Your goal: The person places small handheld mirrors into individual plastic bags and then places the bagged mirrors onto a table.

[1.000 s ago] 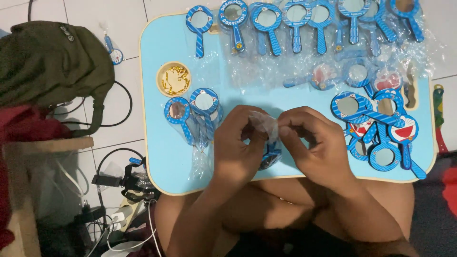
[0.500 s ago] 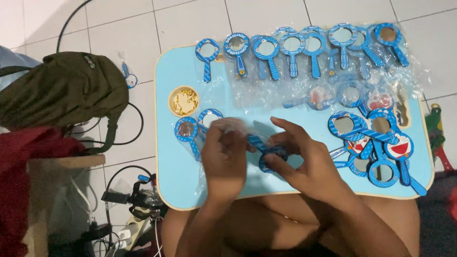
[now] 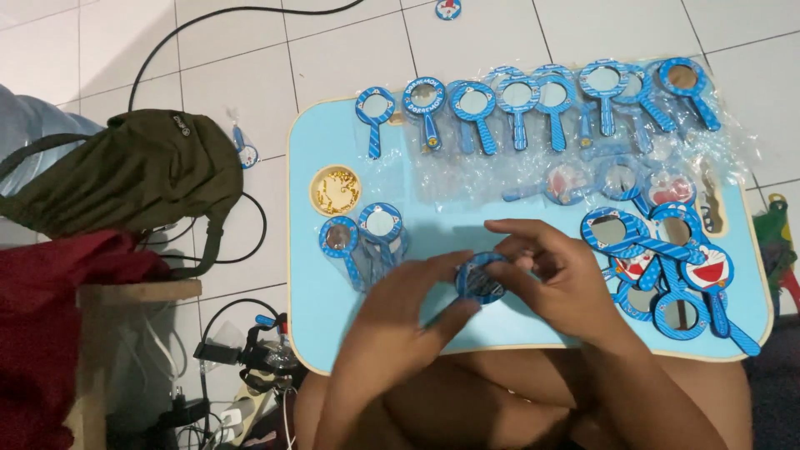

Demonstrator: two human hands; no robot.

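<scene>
We hold one small blue mirror [image 3: 479, 277] with both hands, just above the near edge of the light blue table [image 3: 317, 167]. Our left hand [image 3: 400, 312] pinches the mirror from the left, thumb and fingers closed on its round rim. Our right hand [image 3: 554, 279] grips it from the right, fingers curled over the top.

Left of the mirror, two more mirrors [image 3: 362, 237] lie on the table in clear wrap. Beyond them sits a round gold dish [image 3: 335, 189]. A row of mirrors [image 3: 533, 100] lies along the far edge of the table. A pile of mirrors [image 3: 667, 267] lies to the right of our right hand. Clear bags [image 3: 475, 179] are spread across the table's middle.

A green bag [image 3: 133, 171] rests on the floor, left of the table.
</scene>
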